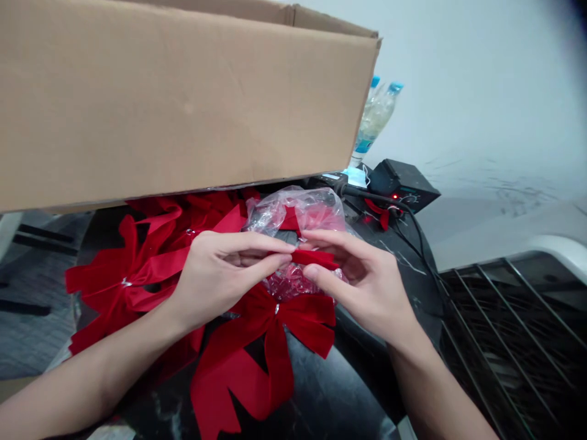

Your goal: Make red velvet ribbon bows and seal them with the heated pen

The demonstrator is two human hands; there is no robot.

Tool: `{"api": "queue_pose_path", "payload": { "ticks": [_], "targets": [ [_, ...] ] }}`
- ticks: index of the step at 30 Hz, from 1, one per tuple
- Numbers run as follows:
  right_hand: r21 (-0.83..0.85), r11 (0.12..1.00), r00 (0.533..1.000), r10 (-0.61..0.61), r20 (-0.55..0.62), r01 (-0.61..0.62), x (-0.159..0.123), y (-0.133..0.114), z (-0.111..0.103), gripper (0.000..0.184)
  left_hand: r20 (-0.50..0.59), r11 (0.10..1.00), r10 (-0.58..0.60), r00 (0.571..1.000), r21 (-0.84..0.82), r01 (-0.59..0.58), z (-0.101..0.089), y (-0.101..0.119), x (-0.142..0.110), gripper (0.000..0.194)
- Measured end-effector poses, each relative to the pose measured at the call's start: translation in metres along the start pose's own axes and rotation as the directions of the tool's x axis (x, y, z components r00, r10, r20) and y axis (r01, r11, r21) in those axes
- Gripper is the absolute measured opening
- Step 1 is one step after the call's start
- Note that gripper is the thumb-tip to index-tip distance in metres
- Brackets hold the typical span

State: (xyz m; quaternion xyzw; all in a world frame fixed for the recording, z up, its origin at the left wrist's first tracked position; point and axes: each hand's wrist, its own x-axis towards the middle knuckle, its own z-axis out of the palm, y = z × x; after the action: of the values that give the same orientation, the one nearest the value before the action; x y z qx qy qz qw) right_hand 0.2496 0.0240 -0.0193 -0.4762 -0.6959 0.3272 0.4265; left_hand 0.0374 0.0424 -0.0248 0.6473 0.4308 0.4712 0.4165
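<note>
Between my two hands, above the dark table, is a folded strip of red velvet ribbon point(314, 259). My left hand point(224, 269) pinches its left end between thumb and fingertips. My right hand point(358, 269) has its thumb and fingers closed around the other end. Just below lies a red velvet bow point(270, 342) with forked tails and a shiny tie at its middle. More red bows point(132, 275) are piled to the left, partly behind my left hand. A clear plastic bag point(298, 205) with red pieces in it lies behind my hands.
A large cardboard box point(183, 104) overhangs the back of the round dark marbled table point(339, 379). Plastic bottles point(378, 113) with blue caps stand behind it. A black device point(403, 186) with a red light and cables sits back right. A wire rack point(518, 318) is at the right.
</note>
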Motion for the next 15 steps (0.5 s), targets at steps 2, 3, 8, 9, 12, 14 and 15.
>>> {"api": "queue_pose_path", "payload": {
  "ticks": [2, 3, 8, 9, 12, 14, 15],
  "targets": [
    [-0.103, 0.994, 0.999, -0.025, 0.047, 0.03, 0.004, -0.003, -0.003, 0.023, 0.037, 1.0, 0.008, 0.999, 0.01, -0.008, -0.001, -0.001, -0.001, 0.014],
    [-0.155, 0.986, 0.997, -0.044, 0.061, 0.053, 0.006, -0.004, -0.004, 0.016, 0.054, 1.0, -0.001, 0.999, 0.012, 0.0, -0.002, 0.0, -0.001, 0.017],
    [-0.336, 0.932, 0.986, -0.095, 0.135, 0.136, 0.0, -0.013, -0.013, 0.005, 0.297, 0.994, -0.11, 0.948, 0.038, 0.103, -0.012, 0.0, -0.002, 0.035],
    [-0.363, 0.922, 0.988, -0.095, 0.125, 0.135, -0.006, -0.015, -0.017, 0.005, 0.379, 0.992, -0.107, 0.919, 0.097, 0.076, -0.014, -0.002, -0.003, 0.038],
    [-0.366, 0.929, 0.995, -0.024, 0.095, 0.057, -0.037, -0.025, -0.024, 0.006, 0.591, 0.914, -0.065, 0.804, 0.359, -0.19, -0.016, -0.015, -0.012, 0.038],
    [-0.311, 0.95, 0.986, 0.08, 0.149, -0.03, -0.065, -0.029, -0.021, 0.007, 0.655, 0.81, -0.059, 0.754, 0.473, -0.348, -0.015, -0.022, -0.018, 0.028],
    [-0.281, 0.957, 0.974, 0.131, 0.187, -0.074, -0.079, -0.03, -0.016, 0.008, 0.664, 0.785, -0.056, 0.746, 0.491, -0.378, -0.015, -0.023, -0.021, 0.024]
  ]
}}
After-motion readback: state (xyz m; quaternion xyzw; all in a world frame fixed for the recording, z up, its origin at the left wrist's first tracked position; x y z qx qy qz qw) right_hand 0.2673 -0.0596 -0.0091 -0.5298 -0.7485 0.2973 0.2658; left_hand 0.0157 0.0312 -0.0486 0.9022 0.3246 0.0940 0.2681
